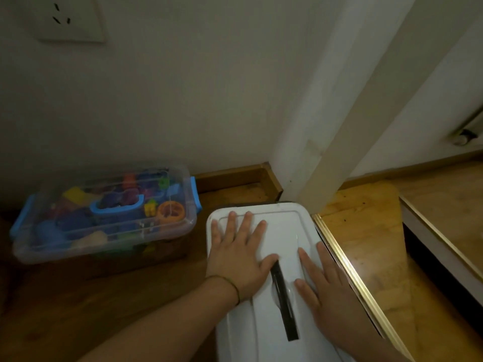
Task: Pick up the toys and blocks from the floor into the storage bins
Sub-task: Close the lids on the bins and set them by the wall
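Note:
A white storage bin [285,226] with a closed white lid and a black handle [283,296] along its middle stands on the wooden floor by the wall corner. My left hand [240,254] lies flat on the lid's far left part, fingers spread. On the lid's right side rests my right hand [324,291], also flat with straight fingers. To the left, a clear plastic bin [104,218] with blue latches and a closed lid holds several coloured toys and blocks.
A white wall with a socket [70,18] rises behind the bins. A pale door frame [339,152] and a brass floor strip [347,273] run along the white bin's right side. A raised wooden step [439,205] lies further right.

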